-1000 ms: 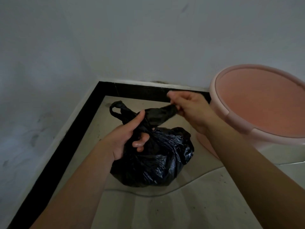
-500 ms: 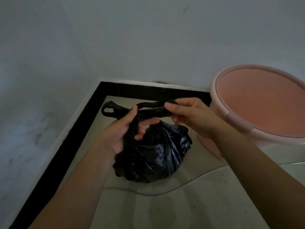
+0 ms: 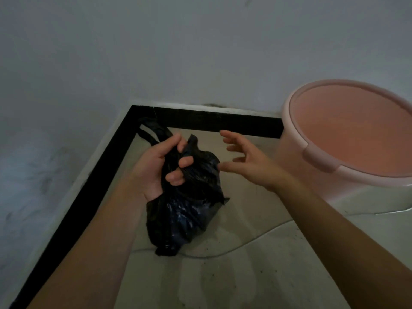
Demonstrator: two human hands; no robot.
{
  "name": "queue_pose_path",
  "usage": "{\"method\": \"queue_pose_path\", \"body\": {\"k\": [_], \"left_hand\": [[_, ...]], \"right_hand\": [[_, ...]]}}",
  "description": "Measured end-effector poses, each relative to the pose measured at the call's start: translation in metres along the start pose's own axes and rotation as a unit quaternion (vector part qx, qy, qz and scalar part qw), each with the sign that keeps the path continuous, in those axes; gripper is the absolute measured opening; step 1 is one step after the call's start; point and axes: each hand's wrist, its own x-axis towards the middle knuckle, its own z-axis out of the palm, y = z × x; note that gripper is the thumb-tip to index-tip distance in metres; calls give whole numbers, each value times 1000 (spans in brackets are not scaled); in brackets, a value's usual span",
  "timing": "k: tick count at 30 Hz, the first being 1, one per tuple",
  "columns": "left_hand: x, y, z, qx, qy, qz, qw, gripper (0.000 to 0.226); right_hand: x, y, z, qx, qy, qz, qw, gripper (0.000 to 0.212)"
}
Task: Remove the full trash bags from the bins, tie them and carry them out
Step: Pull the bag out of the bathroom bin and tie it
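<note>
Change: our right hand (image 3: 247, 161) has let go of the handle.
Right hand: fingers spread, empty.
Left hand (image 3: 160, 166): gripping the black trash bag (image 3: 189, 210) neck.
Pink bin (image 3: 347, 139): beside us.

The bag (image 3: 187, 210) is looking like crinkled glossy black plastic; the bin (image 3: 296, 166) is showing smooth matt pink plastic.

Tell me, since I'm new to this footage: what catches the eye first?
A shiny black trash bag sits mid-frame in a floor corner, its neck gripped by the left hand. The right hand hovers open beside it. A big pink bin fills the right edge.
</note>
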Motion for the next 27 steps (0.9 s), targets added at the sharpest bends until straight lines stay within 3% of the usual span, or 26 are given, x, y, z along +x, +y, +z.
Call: {"method": "queue_pose_path", "body": {"k": [2,4,7,10,13,17,19,22,24,27], "left_hand": [[1,-2,8,59,-4,-35,998,36],[-1,-2,15,135,1,-64,989,35],[-4,4,14,220,33,-72,972,34],[2,3,4,290,190,-29,937,36],[11,-7,1,268,316,31,910,35],[17,-12,1,174,391,110,897,39],[18,-11,0,81,382,129,912,46],[17,-14,-3,-43,303,116,945,46],[16,-16,-4,-22,279,99,955,47],[16,-18,0,14,250,94,964,47]], "right_hand": [[4,-2,7,-58,-55,-21,997,94],[7,0,16,-94,-80,-58,991,92],[7,3,23,-38,-75,-56,995,46],[7,6,22,-63,-25,-3,998,17],[8,3,24,-118,10,-10,993,19],[4,4,24,-35,-23,51,998,43],[1,6,24,-14,-64,83,994,46],[-2,10,25,59,-112,133,983,34],[-5,10,24,140,-119,160,970,41],[-3,8,20,181,-53,143,972,51]]}}
